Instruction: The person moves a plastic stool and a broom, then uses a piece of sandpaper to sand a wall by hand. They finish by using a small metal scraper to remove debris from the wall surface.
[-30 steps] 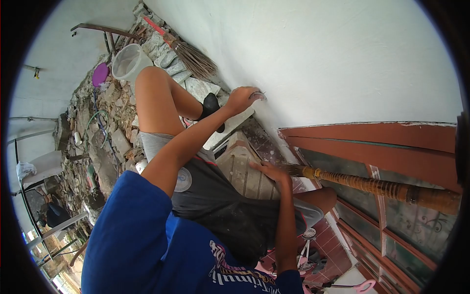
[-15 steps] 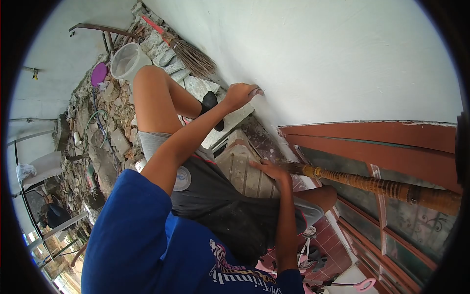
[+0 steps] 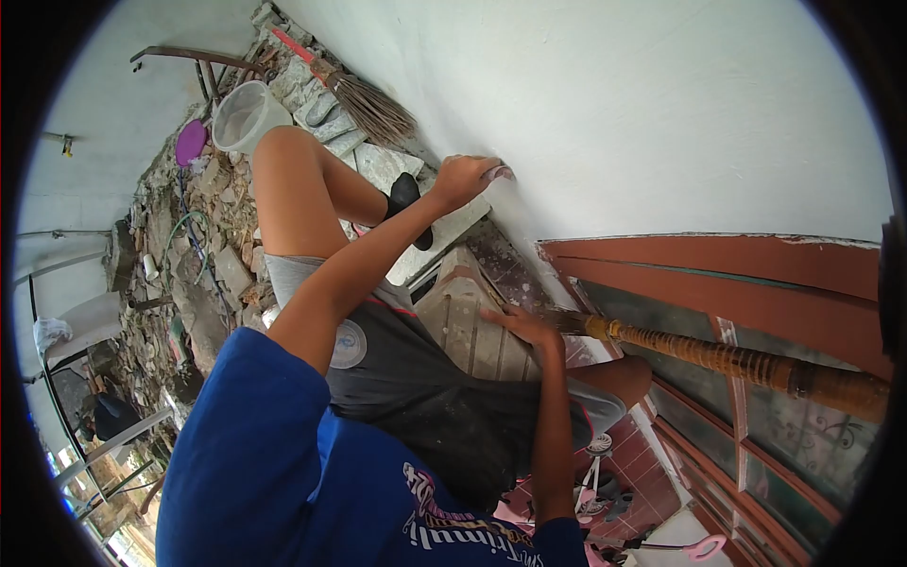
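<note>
My left hand [image 3: 462,182] is closed around a thin reddish-brown piece [image 3: 501,172] that resembles sandpaper, pressed against the lower part of the white wall [image 3: 661,113]. Its exact kind is hard to make out. Between my bent legs stands a dusty beige ribbed block or container [image 3: 463,317]. My right hand [image 3: 522,327] lies on its top with the fingers stretched out, holding nothing. Just beyond that hand a broom with a bound handle [image 3: 699,354] leans past a red-brown window frame [image 3: 718,279].
Broken rubble [image 3: 208,283] covers the ground to the left. A stick broom [image 3: 368,104], a clear plastic bucket [image 3: 248,118] and a purple lid-like disc [image 3: 191,143] lie by the far wall. Red floor tiles [image 3: 642,472] hold a pink-and-white wheeled object [image 3: 593,472].
My left hand has shifted very slightly upward in the view, with the thin piece still against the wall. My right hand stays on the beige block.
</note>
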`<act>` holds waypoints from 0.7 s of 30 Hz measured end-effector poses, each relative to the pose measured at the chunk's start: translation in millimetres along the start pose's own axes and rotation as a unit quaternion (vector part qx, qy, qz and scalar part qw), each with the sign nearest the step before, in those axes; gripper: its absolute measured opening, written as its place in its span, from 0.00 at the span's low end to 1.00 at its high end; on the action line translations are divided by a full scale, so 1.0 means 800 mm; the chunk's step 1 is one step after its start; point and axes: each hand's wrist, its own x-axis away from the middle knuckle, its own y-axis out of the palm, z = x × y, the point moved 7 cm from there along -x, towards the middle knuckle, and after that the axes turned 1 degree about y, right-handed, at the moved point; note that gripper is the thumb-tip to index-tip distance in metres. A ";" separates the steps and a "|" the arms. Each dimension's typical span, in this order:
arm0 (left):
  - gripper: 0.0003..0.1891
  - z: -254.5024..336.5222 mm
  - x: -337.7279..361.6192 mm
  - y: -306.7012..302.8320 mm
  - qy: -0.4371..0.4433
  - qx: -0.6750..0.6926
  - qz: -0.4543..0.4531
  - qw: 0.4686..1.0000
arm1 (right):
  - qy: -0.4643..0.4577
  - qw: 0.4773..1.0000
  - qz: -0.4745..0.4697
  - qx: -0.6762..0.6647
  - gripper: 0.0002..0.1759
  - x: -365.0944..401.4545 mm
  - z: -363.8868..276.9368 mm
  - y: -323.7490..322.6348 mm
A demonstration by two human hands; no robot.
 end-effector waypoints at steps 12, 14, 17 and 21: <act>0.11 0.008 -0.002 -0.004 0.013 0.003 0.016 1.000 | 0.028 0.999 0.014 0.002 0.52 0.006 0.000 -0.002; 0.11 0.006 0.000 -0.002 -0.018 -0.010 0.014 1.000 | 0.029 1.000 0.004 -0.001 0.52 0.008 -0.001 0.000; 0.08 -0.002 0.002 0.008 -0.034 -0.066 -0.039 0.996 | 0.027 1.000 -0.010 -0.007 0.64 0.012 -0.003 0.004; 0.08 -0.008 0.003 0.009 -0.034 -0.057 -0.047 0.997 | 0.011 1.000 0.006 -0.004 0.63 0.003 -0.002 0.000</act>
